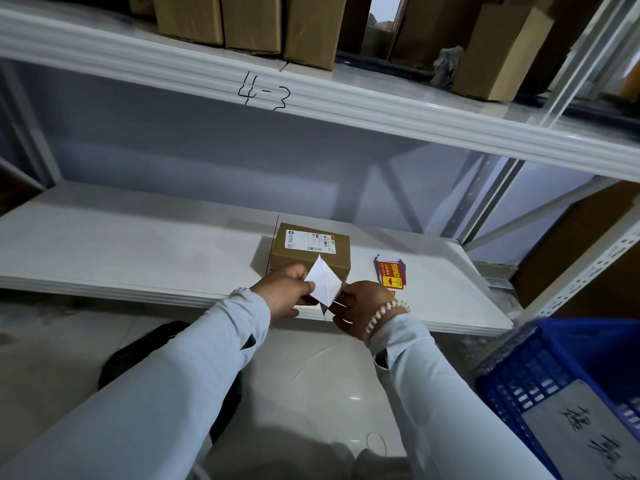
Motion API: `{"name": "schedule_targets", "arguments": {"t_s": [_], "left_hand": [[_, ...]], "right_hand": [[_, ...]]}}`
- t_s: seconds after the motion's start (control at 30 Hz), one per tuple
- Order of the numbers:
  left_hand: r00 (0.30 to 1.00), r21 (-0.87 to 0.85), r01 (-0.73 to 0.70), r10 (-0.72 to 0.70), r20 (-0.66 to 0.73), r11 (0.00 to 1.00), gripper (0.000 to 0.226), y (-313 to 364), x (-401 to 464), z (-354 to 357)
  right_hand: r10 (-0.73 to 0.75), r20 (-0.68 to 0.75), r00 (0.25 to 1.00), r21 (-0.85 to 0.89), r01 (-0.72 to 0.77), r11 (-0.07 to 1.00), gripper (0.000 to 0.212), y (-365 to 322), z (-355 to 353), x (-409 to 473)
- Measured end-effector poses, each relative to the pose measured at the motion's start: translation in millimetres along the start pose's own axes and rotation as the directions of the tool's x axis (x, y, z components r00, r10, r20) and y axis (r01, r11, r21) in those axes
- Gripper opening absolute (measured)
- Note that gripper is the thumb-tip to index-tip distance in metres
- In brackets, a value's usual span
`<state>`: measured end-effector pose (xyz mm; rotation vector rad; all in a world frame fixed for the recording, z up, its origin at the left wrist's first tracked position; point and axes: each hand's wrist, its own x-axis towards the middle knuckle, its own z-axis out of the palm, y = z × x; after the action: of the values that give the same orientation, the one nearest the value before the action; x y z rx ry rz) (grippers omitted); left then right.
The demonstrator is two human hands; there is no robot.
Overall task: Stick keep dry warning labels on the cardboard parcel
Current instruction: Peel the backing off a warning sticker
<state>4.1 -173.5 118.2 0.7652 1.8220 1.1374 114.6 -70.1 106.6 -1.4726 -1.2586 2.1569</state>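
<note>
Head view: your left hand [284,293] and right hand [358,304] meet just in front of the cardboard parcel [309,252], which stands on the white shelf [138,244] near its front edge. Between the two hands you hold a white sheet [322,283], its blank side toward you; whether it is a label or only its backing cannot be told. The fingers of your left hand pinch the sheet's left corner, and those of your right hand grip its lower right edge, so both hands are closed on the sheet. The sheet overlaps the near face of the parcel in the view; whether it touches the parcel cannot be told. On top of the parcel lies a white shipping label [308,240] with barcodes. To the right of the parcel, apart from it on the same shelf, lie red and yellow keep dry labels [390,274] printed with an umbrella mark. A beaded bracelet [382,317] circles your right wrist. Far right of the parcel and lower stands a blue crate [540,375]. Above the parcel, the upper shelf marked "4-3" [265,90] carries brown cartons [252,20]
</note>
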Motion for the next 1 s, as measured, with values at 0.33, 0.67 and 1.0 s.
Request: {"name": "schedule_targets", "arguments": {"t_s": [0.33,0.67,1.0], "left_hand": [[0.997,-0.166,0.028,-0.017,0.071,0.986,0.014,-3.2,2.1,-2.9],[0.999,-0.340,0.010,-0.023,-0.033,0.940,0.024,-3.7,-1.3,-8.6],[0.901,0.389,-0.241,0.354,-0.251,0.889,0.029,0.4,-5.6,2.3]], "right_hand": [[0.083,0.090,0.992,0.152,-0.096,0.984,0.021,-1.5,-10.7,-4.0],[-0.055,0.164,0.985,0.230,0.016,0.973,0.025,-4.3,-12.0,-11.5],[-0.309,0.024,0.951,-0.217,0.307,0.927,0.027,2.4,6.7,-11.8]]}}
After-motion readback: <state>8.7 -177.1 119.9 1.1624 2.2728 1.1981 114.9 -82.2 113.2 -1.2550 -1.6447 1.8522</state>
